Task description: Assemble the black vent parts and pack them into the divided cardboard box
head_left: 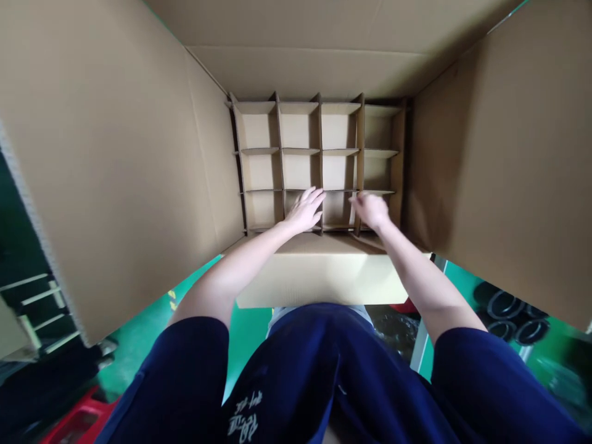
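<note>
Inside an open cardboard carton [319, 74], a tan divider grid [301, 151] lies at the bottom, four columns of cells across, as you reach in with both bare hands over the carton's near side. Your left hand [305, 209] is at the grid close to the carton's near wall, palm down, fingers extended and slightly parted, over the strip between the second and third columns from the carton's left. Your right hand [371, 209], blurred, is at the next strip toward the carton's right wall, fingers curled; whether they grip the cardboard cannot be told. Broad flaps stand open at the carton's left [115, 160] and right [522, 160], while a paler near flap [319, 280] extends toward your navy shirt [287, 364]. Beyond the carton's lower left sits a red plastic item [83, 419]; past its lower right, black rings [483, 296] rest near the green floor [250, 339].
</note>
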{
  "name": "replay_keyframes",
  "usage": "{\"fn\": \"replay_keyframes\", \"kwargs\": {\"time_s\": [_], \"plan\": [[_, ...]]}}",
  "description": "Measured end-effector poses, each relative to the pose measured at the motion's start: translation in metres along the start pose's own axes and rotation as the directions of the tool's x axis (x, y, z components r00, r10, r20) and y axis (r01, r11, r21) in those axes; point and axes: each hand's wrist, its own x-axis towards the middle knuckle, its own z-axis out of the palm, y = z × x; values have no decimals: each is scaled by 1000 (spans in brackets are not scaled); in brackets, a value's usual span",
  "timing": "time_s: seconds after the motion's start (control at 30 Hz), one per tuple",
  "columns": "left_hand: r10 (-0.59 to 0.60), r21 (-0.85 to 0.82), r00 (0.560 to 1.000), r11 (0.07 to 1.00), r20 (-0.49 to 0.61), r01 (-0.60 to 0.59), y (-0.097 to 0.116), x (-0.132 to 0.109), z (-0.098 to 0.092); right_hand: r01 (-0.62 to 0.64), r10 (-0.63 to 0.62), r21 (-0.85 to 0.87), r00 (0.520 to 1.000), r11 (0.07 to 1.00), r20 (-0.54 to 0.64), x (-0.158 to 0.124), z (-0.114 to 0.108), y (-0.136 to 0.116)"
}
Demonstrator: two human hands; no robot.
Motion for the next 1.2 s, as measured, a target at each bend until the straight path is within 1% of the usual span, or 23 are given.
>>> {"fn": "replay_keyframes", "kwargs": {"time_s": [0.03, 0.07, 0.1, 0.17, 0.23, 0.3, 0.37, 0.47, 0.6, 0.63, 0.67, 0.7, 0.73, 0.77, 0.8, 0.83, 0.87, 0.9, 0.93, 1.0, 1.1, 1.17, 1.2], "plan": [[37, 13, 999, 999, -24, -37, 5, 7, 2, -57, 56, -4, 997, 998, -55, -3, -7, 16], [73, 25, 997, 997, -24, -72, 10, 13, 6, -82, 80, -18, 995, 997, -61, -5, -12, 30], [102, 34, 995, 994, -8, -101, 15, 20, 11, -76, 75, -33, 997, 997, -29, -6, -14, 39], [126, 48, 991, 991, 42, -127, 24, 31, 24, -16, 20, -51, 997, 999, 72, -8, -9, 47], [111, 58, 991, 992, 79, -116, 28, 38, 37, 44, -30, -84, 988, 995, 152, -6, 2, 44], [97, 64, 991, 993, 90, -103, 28, 41, 47, 59, -36, -131, 985, 990, 170, -3, 13, 37], [100, 70, 991, 992, 86, -107, 25, 41, 52, 60, -32, -163, 986, 985, 166, 2, 20, 32], [99, 79, 991, 991, 88, -106, 23, 40, 53, 80, -54, -135, 981, 988, 186, 9, 24, 31], [87, 79, 991, 992, 98, -95, 27, 39, 49, 87, -61, -101, 970, 991, 237, 11, 23, 35], [78, 79, 993, 993, 86, -85, 29, 39, 47, 83, -60, -103, 975, 991, 215, 10, 22, 36], [62, 78, 996, 995, 64, -67, 30, 39, 46, 75, -59, -97, 986, 992, 157, 9, 20, 37], [39, 78, 999, 996, 37, -42, 32, 40, 44, 67, -63, -79, 996, 995, 59, 9, 19, 37], [10, 77, 1000, 997, 8, -11, 32, 41, 42, 67, -71, -50, 995, 996, -72, 11, 17, 37], [-20, 77, 1000, 997, -16, 21, 32, 42, 41, 85, -88, -20, 973, 996, -213, 15, 15, 37], [-44, 79, 999, 996, -32, 46, 30, 43, 40, 121, -117, -8, 932, 993, -344, 21, 14, 35], [-56, 83, 998, 995, -40, 59, 29, 45, 39, 169, -160, -20, 884, 985, -439, 29, 14, 34], [-60, 90, 997, 994, -40, 64, 27, 46, 39, 218, -213, -45, 848, 975, -486, 39, 14, 32], [-59, 98, 997, 993, -39, 63, 25, 46, 39, 263, -262, -69, 830, 962, -492, 50, 15, 29], [-53, 106, 998, 993, -37, 57, 23, 45, 41, 297, -299, -81, 828, 952, -475, 61, 17, 27], [-44, 123, 998, 991, -39, 49, 21, 42, 45, 330, -328, -72, 844, 941, -425, 79, 25, 25], [-44, 136, 998, 990, -43, 49, 21, 35, 49, 306, -292, -34, 861, 951, -416, 93, 38, 24], [-48, 135, 997, 989, -66, 56, 23, 40, 44, 283, -261, -16, 859, 959, -440, 95, 43, 25], [-48, 136, 995, 989, -91, 60, 24, 47, 38, 284, -256, -8, 853, 959, -454, 95, 44, 25]]}}
